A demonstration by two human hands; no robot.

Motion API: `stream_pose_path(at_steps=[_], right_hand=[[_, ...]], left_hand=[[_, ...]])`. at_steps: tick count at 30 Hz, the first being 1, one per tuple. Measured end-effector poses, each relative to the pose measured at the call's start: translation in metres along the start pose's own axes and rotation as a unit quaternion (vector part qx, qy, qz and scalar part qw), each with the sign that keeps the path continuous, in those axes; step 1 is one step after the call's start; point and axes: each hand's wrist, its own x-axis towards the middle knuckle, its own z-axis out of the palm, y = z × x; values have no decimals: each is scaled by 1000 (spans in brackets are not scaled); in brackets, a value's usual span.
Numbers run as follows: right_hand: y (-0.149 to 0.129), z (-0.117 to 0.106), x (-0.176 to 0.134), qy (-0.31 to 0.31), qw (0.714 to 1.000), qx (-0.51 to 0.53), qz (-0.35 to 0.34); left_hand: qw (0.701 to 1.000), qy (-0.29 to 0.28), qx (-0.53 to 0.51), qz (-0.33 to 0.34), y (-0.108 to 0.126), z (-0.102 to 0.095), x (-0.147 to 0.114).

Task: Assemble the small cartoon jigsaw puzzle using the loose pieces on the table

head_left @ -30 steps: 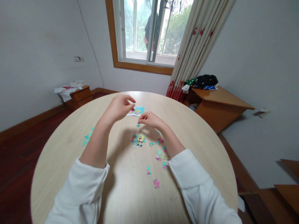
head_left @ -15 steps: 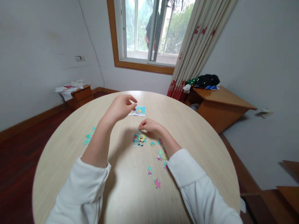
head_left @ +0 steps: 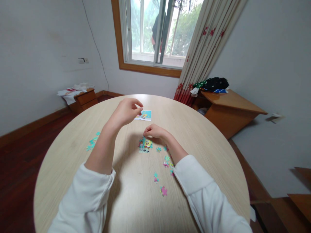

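Note:
A partly joined jigsaw puzzle [head_left: 145,145] with a yellow cartoon figure lies mid-table. At its upper edge, my right hand [head_left: 155,130] pinches a small turquoise puzzle piece [head_left: 143,138], partly covered by the fingertips. My left hand [head_left: 129,110] hovers farther back with fingers loosely curved and apart, holding nothing. Behind its fingers lies a printed picture card [head_left: 146,115], partly hidden by that hand. Loose puzzle pieces [head_left: 166,161] in turquoise, pink and yellow are scattered beside my right forearm, which covers some. A single pink piece [head_left: 164,191] lies nearer to me.
More turquoise pieces [head_left: 92,142] lie left of my left forearm on the round wooden table [head_left: 136,207]. Beyond the table stand a cabinet with clothes [head_left: 215,84], a small drawer unit [head_left: 85,99] and a curtain [head_left: 209,35]. A person [head_left: 156,30] is outside the window.
My right hand has shifted slightly left and down along the puzzle's upper edge, with the piece in its fingers. The left hand has stayed almost still.

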Motion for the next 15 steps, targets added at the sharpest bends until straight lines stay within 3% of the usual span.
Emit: stream_pose_path(at_steps=[15], right_hand=[[2,2,0,12,997,-69,-11]], left_hand=[[996,-49,55,-55,18,-4,-4]])
